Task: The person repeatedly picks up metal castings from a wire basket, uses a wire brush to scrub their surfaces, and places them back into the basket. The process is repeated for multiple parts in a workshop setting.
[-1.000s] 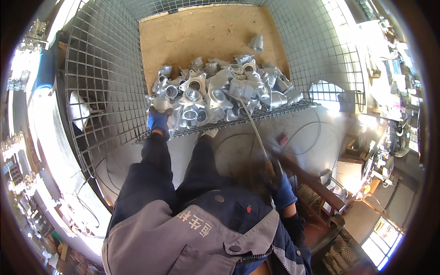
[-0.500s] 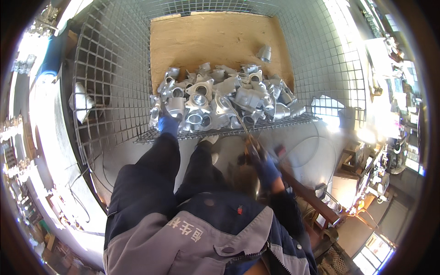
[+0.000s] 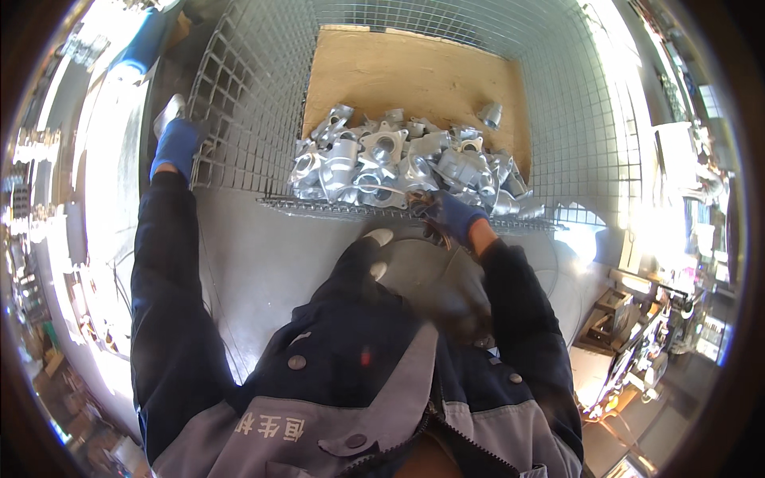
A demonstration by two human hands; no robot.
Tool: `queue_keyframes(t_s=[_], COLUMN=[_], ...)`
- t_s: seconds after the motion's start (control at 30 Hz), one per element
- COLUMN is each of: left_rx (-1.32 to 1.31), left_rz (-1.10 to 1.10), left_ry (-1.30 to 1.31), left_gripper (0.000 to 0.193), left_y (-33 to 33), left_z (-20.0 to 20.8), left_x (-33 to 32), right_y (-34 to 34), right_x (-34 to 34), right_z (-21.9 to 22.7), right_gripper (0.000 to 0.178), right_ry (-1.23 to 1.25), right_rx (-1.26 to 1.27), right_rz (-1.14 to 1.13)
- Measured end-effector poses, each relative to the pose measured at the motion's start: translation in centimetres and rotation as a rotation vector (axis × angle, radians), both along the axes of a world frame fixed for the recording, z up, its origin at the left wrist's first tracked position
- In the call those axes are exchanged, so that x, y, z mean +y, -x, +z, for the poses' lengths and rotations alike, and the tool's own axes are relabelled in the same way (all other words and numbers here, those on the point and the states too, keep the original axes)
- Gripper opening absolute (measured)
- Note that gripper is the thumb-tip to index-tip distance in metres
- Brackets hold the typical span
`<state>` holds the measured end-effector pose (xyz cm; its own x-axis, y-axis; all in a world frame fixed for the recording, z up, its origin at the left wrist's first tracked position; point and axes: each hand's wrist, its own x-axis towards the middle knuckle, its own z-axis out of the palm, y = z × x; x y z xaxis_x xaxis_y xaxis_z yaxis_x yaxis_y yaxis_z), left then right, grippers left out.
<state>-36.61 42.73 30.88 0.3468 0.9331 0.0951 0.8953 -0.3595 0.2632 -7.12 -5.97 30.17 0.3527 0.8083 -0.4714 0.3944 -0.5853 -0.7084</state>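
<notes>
My left hand point(image 3: 175, 147), in a blue glove, is stretched far out to the left, outside the wire mesh wall. It is closed on a pale silver metal casting point(image 3: 169, 113) that sticks out past the fingers, which are mostly hidden. My right hand point(image 3: 453, 217), gloved in blue as well, is at the front edge of the wire cage. It grips a tool point(image 3: 419, 204) with a thin metal rod pointing left over the parts; its kind is unclear. Many silver pipe-like metal castings point(image 3: 382, 147) lie heaped inside the cage.
The cage's mesh wall point(image 3: 247, 95) rises on the left, and its low front edge point(image 3: 335, 209) lies before me. A tan board point(image 3: 414, 72) lines the cage, with a lone casting point(image 3: 491, 115) on it. A blurred dark rounded shape point(image 3: 454, 287) is below my right hand.
My left hand has moved from the heap out to the left, beyond the mesh. My right hand has come forward to the cage's front edge with the rod tool. The view has shifted.
</notes>
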Motion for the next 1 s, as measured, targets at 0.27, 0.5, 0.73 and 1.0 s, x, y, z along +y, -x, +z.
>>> queue_keyframes(t_s=[0.27,0.5,0.73,1.0], left_rx=[-0.191,-0.070,-0.197,-0.235], left_rz=[0.170,0.047,-0.054,0.051], left_ry=[0.109,0.027,-0.015,0.239], left_gripper=[0.031,0.043,0.046,0.039], left_y=[-1.0,-2.3,1.2,0.5], left_z=[1.6,6.4,-5.3,0.5], left_x=[-3.3,-7.3,-0.5,-4.8], right_y=[1.7,-1.7,-10.7,-8.0], right_x=[0.9,11.3,18.1,26.4], right_z=[-4.0,3.3,-8.2,-9.8], right_gripper=[0.023,0.036,0.041,0.048], right_ry=[-0.141,0.334,0.439,0.401], right_rx=[-0.275,-0.041,-0.103,-0.251], right_rz=[0.068,-0.088,0.197,0.230])
